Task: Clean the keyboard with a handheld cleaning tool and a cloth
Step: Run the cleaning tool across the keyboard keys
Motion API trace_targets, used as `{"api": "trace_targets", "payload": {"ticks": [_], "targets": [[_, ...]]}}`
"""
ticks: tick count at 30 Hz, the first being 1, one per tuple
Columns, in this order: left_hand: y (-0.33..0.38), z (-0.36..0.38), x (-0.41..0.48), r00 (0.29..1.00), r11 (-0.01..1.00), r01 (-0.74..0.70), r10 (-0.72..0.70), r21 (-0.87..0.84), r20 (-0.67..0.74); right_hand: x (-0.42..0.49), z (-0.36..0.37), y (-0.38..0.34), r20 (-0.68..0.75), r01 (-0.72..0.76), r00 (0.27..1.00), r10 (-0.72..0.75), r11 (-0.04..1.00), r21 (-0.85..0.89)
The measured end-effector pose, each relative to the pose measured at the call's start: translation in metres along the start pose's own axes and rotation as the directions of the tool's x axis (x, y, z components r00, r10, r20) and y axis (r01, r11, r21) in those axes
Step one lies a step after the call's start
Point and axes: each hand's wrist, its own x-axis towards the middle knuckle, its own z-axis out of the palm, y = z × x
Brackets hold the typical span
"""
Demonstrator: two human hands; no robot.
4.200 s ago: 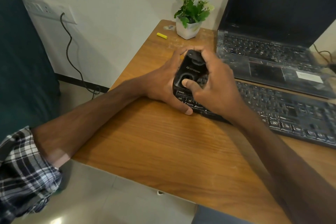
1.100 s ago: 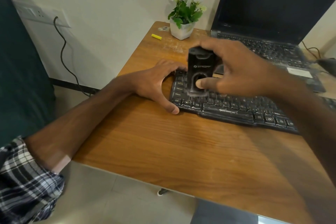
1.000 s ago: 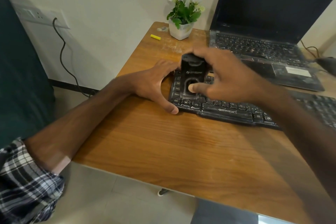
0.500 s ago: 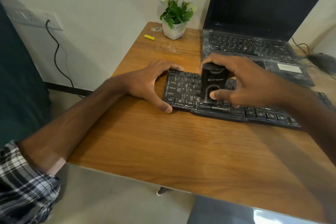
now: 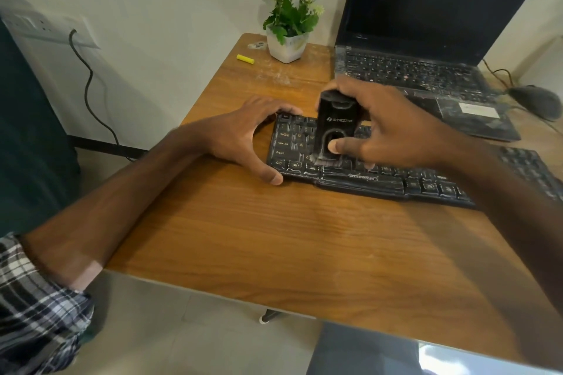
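A plaid sleeve (image 5: 36, 307) sits rolled up on the left forearm at the far left. Behind it a dark cable (image 5: 88, 82) drops from a wall socket (image 5: 45, 29).

The left hand (image 5: 240, 137) clamps the left end of the keyboard (image 5: 374, 184), which lies across the bench (image 5: 274, 237). Its thumb is on the near edge and its fingers (image 5: 283, 108) curl over the far corner.

Farther back, a small yellow stick (image 5: 245, 59) lies near a white pot (image 5: 288, 47) of flowers, with pale scuffs on the wood beside them.

The brush (image 5: 335, 128) stands upright on the left part of the keyboard, its bristles touching the keys of the lower rows. The right hand (image 5: 393, 134) grips it from the right. Its thumb presses into the oval recess on the front, and its fingers are closed round the back.

That hand and its forearm hide the middle keys and much of the keyboard's right half.

Behind the keyboard an open laptop (image 5: 426, 70) has a dark screen, and shiny film covers its keys. At the far right a dark mouse (image 5: 536, 100) rests just beside the laptop, with thin cables trailing past it.
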Motion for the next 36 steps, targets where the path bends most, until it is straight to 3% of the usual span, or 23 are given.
{"api": "trace_targets", "payload": {"ticks": [8,15,19,23,29,36], "targets": [[-0.001,0.000,-0.001,1.000,1.000,0.004,-0.004,-0.029,0.007,-0.019,-0.013,0.009,0.028,-0.035,0.999,0.036,0.998,-0.052],[-0.003,0.000,0.000,1.000,1.000,-0.003,0.003,-0.021,0.003,-0.014,-0.031,0.000,0.114,-0.030,0.991,0.069,0.949,-0.314],[-0.005,0.000,-0.001,1.000,1.000,-0.006,0.005,-0.017,-0.011,-0.012,-0.014,0.002,-0.015,-0.019,1.000,0.017,0.991,-0.131],[-0.006,-0.001,0.000,1.000,1.000,-0.010,0.009,-0.018,-0.012,-0.024,-0.014,0.013,-0.051,-0.035,0.998,0.033,0.999,-0.039],[-0.005,-0.001,0.000,1.000,1.000,-0.013,0.013,-0.005,-0.003,-0.037,-0.028,0.021,-0.026,-0.047,0.999,0.044,0.992,-0.120],[-0.001,-0.002,-0.001,1.000,0.997,0.002,-0.001,0.081,-0.013,-0.036,-0.026,0.025,-0.026,-0.038,0.999,0.037,0.998,-0.044]]}}
